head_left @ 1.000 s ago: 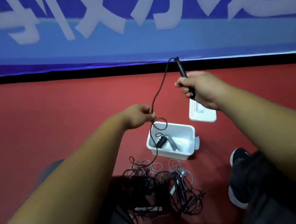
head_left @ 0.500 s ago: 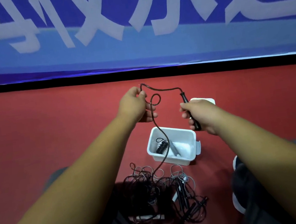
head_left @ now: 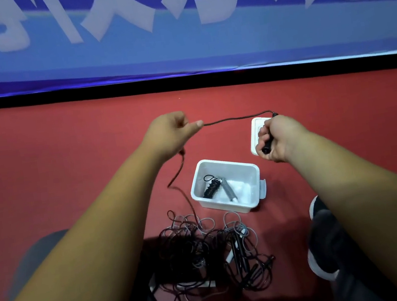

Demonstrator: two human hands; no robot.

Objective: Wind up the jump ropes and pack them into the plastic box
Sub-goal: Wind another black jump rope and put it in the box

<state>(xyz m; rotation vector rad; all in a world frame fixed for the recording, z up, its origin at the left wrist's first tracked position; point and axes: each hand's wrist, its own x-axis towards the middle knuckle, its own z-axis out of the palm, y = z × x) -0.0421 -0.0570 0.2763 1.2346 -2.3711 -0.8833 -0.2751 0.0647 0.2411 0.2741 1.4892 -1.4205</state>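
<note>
Head view, looking down at the red floor point(head_left: 66, 155), and the white plastic box point(head_left: 221, 204) sits open in the middle of it. Inside the box lie two wound bundles, one black point(head_left: 211, 187) and one grey point(head_left: 228, 189), side by side and touching.

Up and to the left of the box is the left hand point(head_left: 172, 134), its grip pinched tight on a dark jump rope point(head_left: 236, 118), thumb tip showing where the cord leaves the fingers. From there the cord runs almost level across, above the far side of the box, to the right hand point(head_left: 279, 138). That hand is up and to the right of the box, its grip curled round the rope's black handle point(head_left: 268, 142), whose bottom end pokes out below the fist.

The rest of the cord drops from under the left hand, passes the box's left side, and lands in the tangled pile of ropes point(head_left: 205, 245) on the floor just on the near side of the box — black and grey loops, several handles mixed in.

The box's white lid point(head_left: 255, 130) lies flat beyond its far right corner, partly hidden by the right hand. A dark shoe point(head_left: 317, 235) with a white sole stands to the near right of the box, and a blue banner point(head_left: 178, 46) with white lettering runs along the back — well beyond the box.
</note>
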